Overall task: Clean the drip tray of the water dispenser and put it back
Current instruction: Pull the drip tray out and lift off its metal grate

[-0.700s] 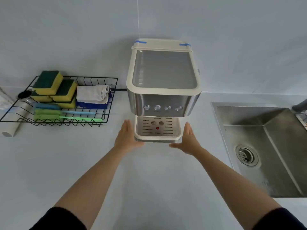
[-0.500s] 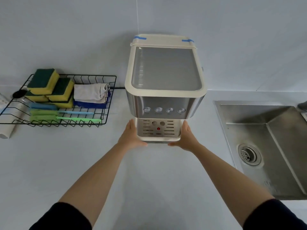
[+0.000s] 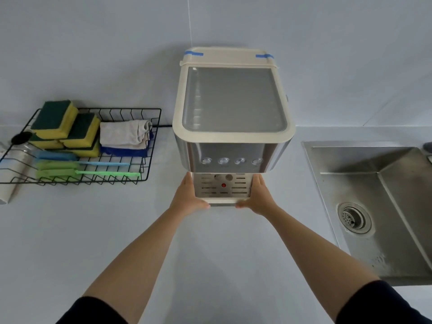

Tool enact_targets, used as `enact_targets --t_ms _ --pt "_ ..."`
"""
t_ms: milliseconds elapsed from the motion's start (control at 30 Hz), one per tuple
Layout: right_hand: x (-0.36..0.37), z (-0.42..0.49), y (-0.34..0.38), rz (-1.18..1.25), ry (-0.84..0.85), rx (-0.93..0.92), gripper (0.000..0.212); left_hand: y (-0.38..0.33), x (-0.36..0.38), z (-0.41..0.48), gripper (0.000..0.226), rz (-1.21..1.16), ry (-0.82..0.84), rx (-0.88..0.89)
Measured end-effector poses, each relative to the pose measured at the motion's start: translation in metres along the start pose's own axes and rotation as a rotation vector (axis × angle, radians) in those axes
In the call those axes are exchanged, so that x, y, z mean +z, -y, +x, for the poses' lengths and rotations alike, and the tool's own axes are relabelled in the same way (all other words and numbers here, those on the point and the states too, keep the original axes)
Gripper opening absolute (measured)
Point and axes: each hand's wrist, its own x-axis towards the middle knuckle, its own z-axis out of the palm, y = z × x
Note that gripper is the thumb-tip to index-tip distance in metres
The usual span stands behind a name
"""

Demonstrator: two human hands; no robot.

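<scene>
A cream and steel water dispenser (image 3: 233, 108) stands against the back wall at the counter's middle. Its drip tray (image 3: 223, 191), a slotted metal grate with a red float in a cream frame, sits in the base under the buttons. My left hand (image 3: 187, 198) presses the tray's left side with the thumb hooked on the front edge. On the tray's right side my right hand (image 3: 258, 198) grips the same way. Both hands clasp the tray between them.
A black wire rack (image 3: 149, 146) at the left holds yellow-green sponges (image 3: 56, 120), folded cloths (image 3: 125, 134) and green and blue brushes (image 3: 70, 168). A steel sink (image 3: 385, 206) with a drain lies to the right. A white roll (image 3: 9, 183) lies at the far left.
Both hands moved inward from beside the tray and closed on its sides, thumbs now wrapping the front edge. The view shifted closer to the dispenser.
</scene>
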Motion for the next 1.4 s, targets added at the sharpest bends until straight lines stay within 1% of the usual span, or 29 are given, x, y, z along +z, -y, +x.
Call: enact_targets --t_ms 233,367,433,500,600,900,1167,1400 --pt "0.0 -0.006 -0.001 0.059 -0.028 -0.025 0.069 -0.004 0.0 -0.009 0.069 -0.072 -0.034 0.027" --pt "-0.001 -0.008 -0.002 0.08 -0.017 -0.036 0.069 -0.004 0.0 -0.013 0.07 -0.077 -0.046 0.041" --pt "-0.001 -0.011 -0.003 0.076 -0.018 -0.051 0.072 -0.003 -0.001 -0.016 0.072 -0.063 -0.045 0.042" --pt "-0.001 -0.015 -0.003 0.079 -0.019 -0.069 0.08 -0.003 0.0 -0.019 0.077 -0.054 -0.041 0.039" --pt "0.0 -0.023 -0.003 0.084 -0.019 -0.084 0.085 -0.002 0.001 -0.025 0.078 -0.039 -0.031 0.037" --pt "0.004 -0.055 -0.007 0.074 -0.038 -0.105 0.084 0.004 0.003 -0.052 0.081 -0.025 -0.016 0.051" --pt "0.009 -0.09 -0.01 0.108 -0.047 -0.09 0.079 0.009 0.007 -0.084 0.079 0.034 -0.026 0.082" --pt "0.015 -0.119 -0.02 0.14 -0.056 -0.056 0.078 0.017 0.016 -0.108 0.079 0.036 0.005 0.124"
